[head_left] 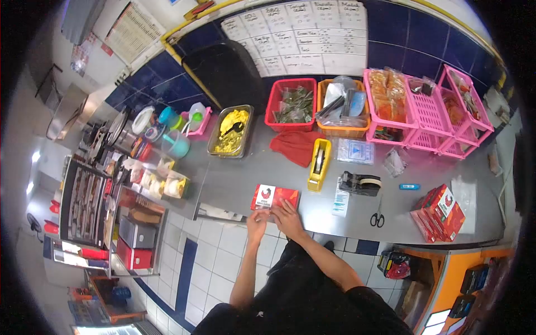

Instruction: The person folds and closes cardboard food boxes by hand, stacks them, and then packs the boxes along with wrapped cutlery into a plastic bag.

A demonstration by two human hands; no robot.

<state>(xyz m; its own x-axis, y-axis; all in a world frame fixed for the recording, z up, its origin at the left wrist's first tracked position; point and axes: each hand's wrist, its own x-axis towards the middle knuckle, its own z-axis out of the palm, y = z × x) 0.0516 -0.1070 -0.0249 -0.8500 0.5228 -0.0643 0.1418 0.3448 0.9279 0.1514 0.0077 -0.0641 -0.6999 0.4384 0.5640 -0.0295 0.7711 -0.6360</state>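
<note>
A flat red-and-white cardboard box with a dark bird-like logo lies at the front edge of the steel table. My left hand is at the box's front edge, its fingers pinched together; what is between them is too small to make out. My right hand grips the box's near right corner, fingers over its top. Behind the box stands a yellow tape dispenser. To the right are a black tape dispenser, black-handled scissors and a blue marker-like object.
More red boxes stand at the table's right end. Along the back are a red basket, an orange basket, pink racks and a metal tray of yellow food. A red cloth lies behind the yellow dispenser.
</note>
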